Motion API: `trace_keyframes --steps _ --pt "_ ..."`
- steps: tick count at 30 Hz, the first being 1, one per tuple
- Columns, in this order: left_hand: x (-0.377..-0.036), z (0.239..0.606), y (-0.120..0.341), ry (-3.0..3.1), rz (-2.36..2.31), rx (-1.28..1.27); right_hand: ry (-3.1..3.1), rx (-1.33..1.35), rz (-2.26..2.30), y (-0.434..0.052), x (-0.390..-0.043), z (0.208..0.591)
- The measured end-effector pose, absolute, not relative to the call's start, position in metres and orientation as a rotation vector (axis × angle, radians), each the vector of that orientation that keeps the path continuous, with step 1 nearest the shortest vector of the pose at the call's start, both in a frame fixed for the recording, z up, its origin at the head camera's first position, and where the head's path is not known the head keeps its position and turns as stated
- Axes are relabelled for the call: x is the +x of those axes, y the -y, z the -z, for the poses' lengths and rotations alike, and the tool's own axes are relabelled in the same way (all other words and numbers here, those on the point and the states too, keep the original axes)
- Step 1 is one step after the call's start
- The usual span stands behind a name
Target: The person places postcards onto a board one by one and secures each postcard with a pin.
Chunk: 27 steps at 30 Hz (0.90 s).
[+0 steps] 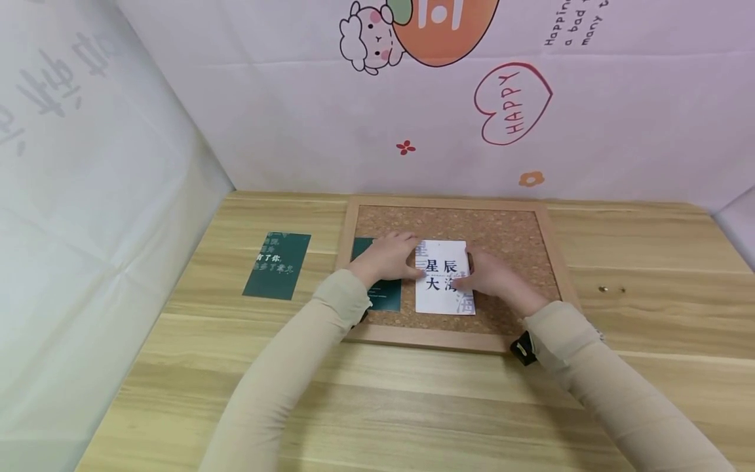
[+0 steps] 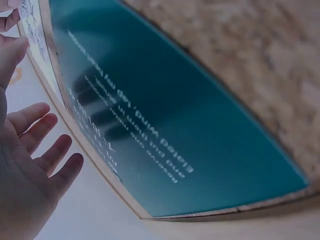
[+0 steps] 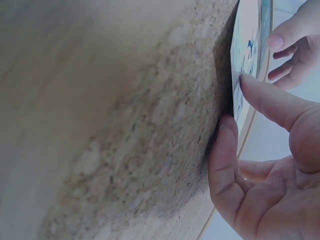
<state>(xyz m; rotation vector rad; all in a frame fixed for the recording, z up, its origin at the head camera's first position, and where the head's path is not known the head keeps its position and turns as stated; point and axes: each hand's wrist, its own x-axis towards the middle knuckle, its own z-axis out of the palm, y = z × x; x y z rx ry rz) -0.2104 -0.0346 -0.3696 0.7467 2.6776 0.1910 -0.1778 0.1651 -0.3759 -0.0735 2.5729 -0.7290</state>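
Note:
A white card (image 1: pixel 442 278) with dark characters lies on the cork board (image 1: pixel 507 239). My left hand (image 1: pixel 407 261) rests on the board, its fingertips touching the card's left edge. It partly covers a dark green card (image 1: pixel 386 294), which fills the left wrist view (image 2: pixel 175 130); there the left hand (image 2: pixel 35 160) shows relaxed, spread fingers. My right hand (image 1: pixel 468 282) lies at the card's right edge with the thumb pressing on the card. In the right wrist view the thumb (image 3: pixel 270 102) sits on the white card (image 3: pixel 247 55) and a finger (image 3: pixel 222 160) lies against the cork (image 3: pixel 150 125).
The cork board has a wooden frame (image 1: pixel 425 337) and lies on a wooden table (image 1: pixel 413 406). A second dark green card (image 1: pixel 277 265) lies on the table to the left. Two small pins (image 1: pixel 603 288) lie to the right. Printed sheets wall in the back and left.

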Motion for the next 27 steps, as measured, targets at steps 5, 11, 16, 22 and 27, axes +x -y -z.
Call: trace_keyframes --steps 5,11,16,22,27 --pt "-0.2120 0.3736 0.0323 -2.654 -0.214 0.738 -2.563 -0.049 0.722 -0.1634 -0.1772 0.3738" --pt "-0.2113 0.3745 0.0313 -2.637 -0.217 0.755 -2.565 -0.069 0.733 -0.1632 -0.1772 0.3729" --pt "-0.2123 0.3766 0.0304 -2.644 -0.199 0.769 -2.571 -0.080 0.706 -0.1622 -0.1779 0.3715" --pt "-0.2139 0.3784 0.0279 -2.649 -0.189 0.762 -2.578 -0.069 0.658 -0.1604 -0.1792 0.3697" --pt "-0.2142 0.3786 0.0250 -2.644 -0.171 0.742 -2.569 -0.061 0.660 -0.1613 -0.1788 0.3702"
